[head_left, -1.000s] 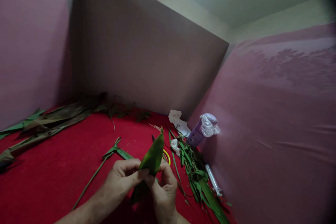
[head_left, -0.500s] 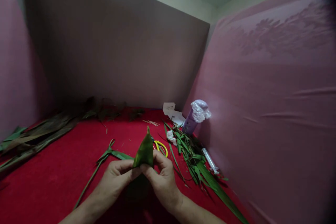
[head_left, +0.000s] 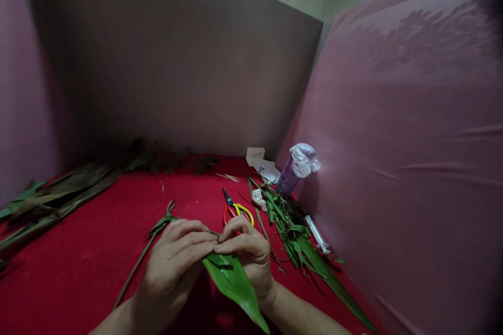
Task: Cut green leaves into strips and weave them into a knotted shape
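Observation:
A broad green leaf [head_left: 234, 282] is held between my two hands, its pointed tip slanting down toward the lower right. My left hand [head_left: 175, 256] presses its fingers over the folded upper edge from the left. From the right, my right hand [head_left: 247, 251] pinches the same folded edge with thumb and fingers. Just beyond the hands lie scissors [head_left: 236, 210] with one red and one yellow handle, blades pointing away. To the left of my left hand rests a knotted green leaf piece [head_left: 163, 221] with a long stem [head_left: 135, 272].
Leaf scraps [head_left: 286, 230] pile up at the right beside a clear syringe [head_left: 316, 234]. Behind stand a purple container [head_left: 288, 178] with plastic film on top and white papers [head_left: 267, 171]. Thin sticks [head_left: 228, 177] lie farther back. Long dry leaves [head_left: 66, 199] line the left.
The leaf has turned over: its tip pointed up before and now points down toward me. My left fingers have come over the top of it. The scissors show more fully.

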A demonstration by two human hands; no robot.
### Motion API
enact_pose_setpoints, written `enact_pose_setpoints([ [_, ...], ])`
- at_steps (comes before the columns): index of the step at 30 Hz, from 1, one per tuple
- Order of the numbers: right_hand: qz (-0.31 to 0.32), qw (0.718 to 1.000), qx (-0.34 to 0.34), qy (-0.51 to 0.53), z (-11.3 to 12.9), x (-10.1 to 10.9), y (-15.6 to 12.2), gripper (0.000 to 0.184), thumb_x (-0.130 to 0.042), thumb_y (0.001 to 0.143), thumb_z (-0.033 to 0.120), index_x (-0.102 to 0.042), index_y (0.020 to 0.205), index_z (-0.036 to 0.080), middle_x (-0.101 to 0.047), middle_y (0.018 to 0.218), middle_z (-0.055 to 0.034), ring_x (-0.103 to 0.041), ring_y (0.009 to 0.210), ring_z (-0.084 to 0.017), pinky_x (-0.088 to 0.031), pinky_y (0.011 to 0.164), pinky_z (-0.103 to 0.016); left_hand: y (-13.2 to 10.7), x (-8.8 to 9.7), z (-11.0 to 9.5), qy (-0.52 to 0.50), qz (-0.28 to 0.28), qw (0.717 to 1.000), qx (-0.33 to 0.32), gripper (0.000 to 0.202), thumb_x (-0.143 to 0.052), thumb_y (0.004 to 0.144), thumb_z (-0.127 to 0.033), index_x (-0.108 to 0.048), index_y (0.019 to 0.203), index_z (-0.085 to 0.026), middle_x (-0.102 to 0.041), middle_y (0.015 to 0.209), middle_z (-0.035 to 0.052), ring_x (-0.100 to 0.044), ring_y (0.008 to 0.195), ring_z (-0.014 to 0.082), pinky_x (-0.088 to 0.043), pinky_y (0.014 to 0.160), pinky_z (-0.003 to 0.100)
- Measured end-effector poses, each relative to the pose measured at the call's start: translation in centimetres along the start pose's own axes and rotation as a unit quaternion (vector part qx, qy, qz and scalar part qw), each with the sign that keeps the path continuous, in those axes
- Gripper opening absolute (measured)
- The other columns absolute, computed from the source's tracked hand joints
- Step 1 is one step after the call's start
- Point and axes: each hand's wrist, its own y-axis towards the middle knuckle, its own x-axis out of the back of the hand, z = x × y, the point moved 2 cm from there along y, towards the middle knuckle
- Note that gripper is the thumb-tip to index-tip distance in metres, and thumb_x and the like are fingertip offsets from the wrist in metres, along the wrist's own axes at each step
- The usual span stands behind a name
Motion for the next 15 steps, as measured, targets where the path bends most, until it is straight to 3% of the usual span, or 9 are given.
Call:
enact_pose_setpoints([
  [5, 0.014, 0.999, 0.023, -0.039, 0.3, 0.36, -0.02, 0.027, -0.074, 0.065, 0.014, -0.071, 0.086, 0.028, -0.055, 0.078, -0.0027, -0.054, 0.073, -0.016, -0.045, 0.067, -0.03, -0.2, 0.02, 0.2, 0.053, -0.021, 0.998, -0.036, 0.028, -0.053, 0.078, -0.006, -0.06, 0.101, -0.021, -0.071, 0.092, 0.0049, -0.055, 0.093, 0.0215, -0.039, 0.081, 0.04],
  [15, -0.011, 0.998, 0.049, -0.031, -0.08, 0.26, -0.42, 0.021, -0.074, 0.067, 0.017, -0.071, 0.082, 0.031, -0.056, 0.073, -0.001, -0.052, 0.069, -0.015, -0.043, 0.068, -0.032, -0.55, -0.2, 0.17, 0.017, -0.02, 1.0, 0.007, 0.036, -0.054, 0.075, -0.005, -0.058, 0.106, -0.023, -0.07, 0.095, 0.0043, -0.054, 0.097, 0.0222, -0.038, 0.084, 0.041],
])
